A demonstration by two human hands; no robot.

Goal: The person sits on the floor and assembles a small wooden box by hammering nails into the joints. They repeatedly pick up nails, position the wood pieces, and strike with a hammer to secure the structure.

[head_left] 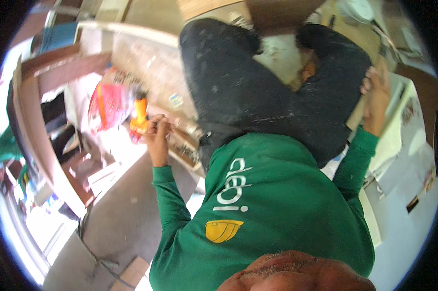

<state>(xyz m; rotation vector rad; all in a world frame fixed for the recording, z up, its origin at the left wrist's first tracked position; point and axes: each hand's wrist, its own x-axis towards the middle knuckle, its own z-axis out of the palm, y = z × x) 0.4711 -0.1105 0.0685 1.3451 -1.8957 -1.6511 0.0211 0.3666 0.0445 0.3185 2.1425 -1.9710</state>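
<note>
Beside my left thigh, my left hand point(158, 133) is raised with its fingers bent together in a pinch. Whatever sits between those fingertips is too small to make out. Just past them is an orange power drill point(140, 110). A narrow wooden tray point(195, 166) with small metal pieces lies under and beside this hand. On the other side, my right hand point(375, 92) is by my right knee, its fingers curled. A thin greyish piece point(383, 51) shows just beyond its fingertips; blur hides whether the hand grips it.
A red plastic bag point(105, 106) lies left of the drill. Farther left stands a brown wooden frame point(32, 119). A cable point(90, 252) runs along the grey surface at lower left. A white bucket point(355, 10) stands at the far right, and a pale panel point(408, 131) lies beside my right arm.
</note>
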